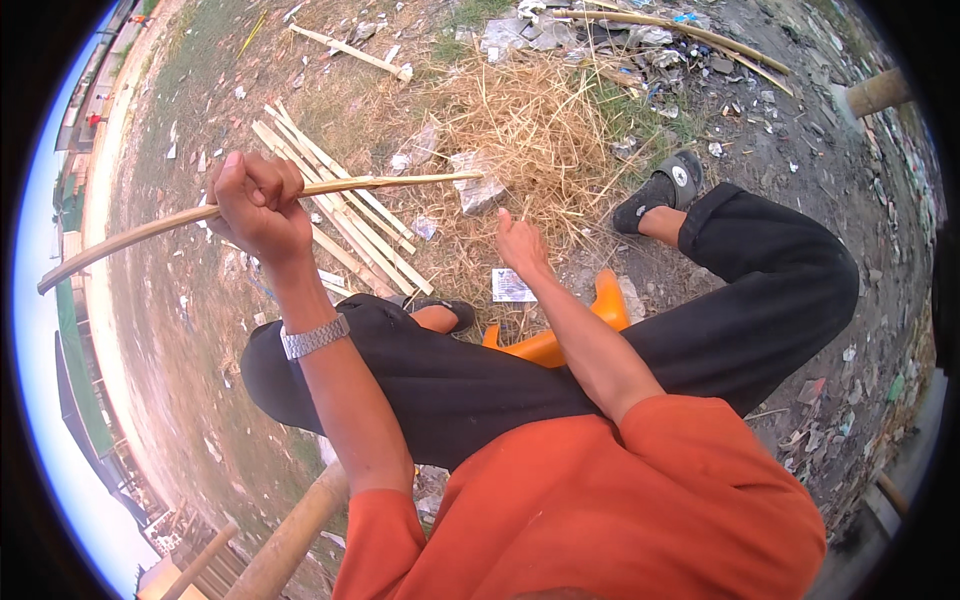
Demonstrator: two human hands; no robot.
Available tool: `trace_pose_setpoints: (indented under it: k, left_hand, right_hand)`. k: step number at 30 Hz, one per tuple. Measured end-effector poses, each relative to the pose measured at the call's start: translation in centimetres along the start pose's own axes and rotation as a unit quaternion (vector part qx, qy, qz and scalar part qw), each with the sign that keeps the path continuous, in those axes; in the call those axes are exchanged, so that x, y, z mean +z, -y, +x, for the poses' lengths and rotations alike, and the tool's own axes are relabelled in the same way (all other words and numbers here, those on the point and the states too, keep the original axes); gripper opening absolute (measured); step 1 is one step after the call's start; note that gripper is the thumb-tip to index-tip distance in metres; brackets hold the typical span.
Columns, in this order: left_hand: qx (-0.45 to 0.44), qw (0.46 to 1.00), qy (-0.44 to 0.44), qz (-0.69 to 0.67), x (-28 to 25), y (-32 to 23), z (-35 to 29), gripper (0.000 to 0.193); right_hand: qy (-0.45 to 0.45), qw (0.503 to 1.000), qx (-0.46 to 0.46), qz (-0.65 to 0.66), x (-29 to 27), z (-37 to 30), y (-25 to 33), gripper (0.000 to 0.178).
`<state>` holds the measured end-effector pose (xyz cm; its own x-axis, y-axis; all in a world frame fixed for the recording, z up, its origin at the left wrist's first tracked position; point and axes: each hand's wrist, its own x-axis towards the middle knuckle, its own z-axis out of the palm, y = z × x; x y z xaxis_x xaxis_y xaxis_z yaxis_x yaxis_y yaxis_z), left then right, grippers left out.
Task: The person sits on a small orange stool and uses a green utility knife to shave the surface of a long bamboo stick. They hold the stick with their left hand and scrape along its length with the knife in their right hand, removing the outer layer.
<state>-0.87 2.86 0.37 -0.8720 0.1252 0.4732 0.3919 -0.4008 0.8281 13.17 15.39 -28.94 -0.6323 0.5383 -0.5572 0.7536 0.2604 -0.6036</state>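
My left hand (258,205), with a silver watch at its wrist, is closed round a long, slightly curved bamboo strip (400,183). The strip runs from the far left across my front, and its thin right tip lies over pale scrap on the ground. Just below that tip is my right hand (522,245), fingers curled and thumb pointing up. Whatever it grips, if anything, is hidden. Several split bamboo strips (350,215) lie in a loose pile beyond my left knee. A heap of dry, straw-like shavings (525,125) spreads ahead of my right hand.
An orange plastic object (540,348), partly covered by my legs, sits between them. A small printed packet (512,285) lies beside my right forearm. Longer bamboo poles (690,35) rest among litter at the far right. A thick pole (295,535) stands at lower left.
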Motion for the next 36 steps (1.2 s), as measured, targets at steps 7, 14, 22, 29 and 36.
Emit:
trace_pose_setpoints:
  k: [7, 14, 22, 29, 36]
  left_hand:
    - [-0.023, 0.999, 0.022, 0.034, -0.6, 0.1, 0.3, 0.037]
    - [-0.039, 0.999, 0.029, 0.017, -0.5, -0.1, 0.1, 0.037]
    - [-0.043, 0.999, 0.027, 0.017, -0.2, -0.1, 0.1, 0.038]
    - [-0.041, 0.998, 0.035, 0.017, -0.5, -0.1, 0.0, 0.038]
    - [-0.031, 0.999, -0.011, 0.012, -1.9, 0.0, 0.4, 0.036]
  right_hand:
    - [0.049, 0.992, -0.091, 0.075, -1.2, -0.6, 5.1, 0.072]
    - [-0.005, 0.997, -0.081, -0.001, -0.7, 0.6, 4.8, 0.071]
    - [0.001, 1.0, -0.015, -0.019, 0.5, 3.6, 3.7, 0.069]
    - [0.012, 0.998, 0.007, -0.055, 2.0, 5.3, 2.7, 0.069]
    - [-0.001, 0.99, -0.001, -0.142, 2.0, 6.2, 1.7, 0.066]
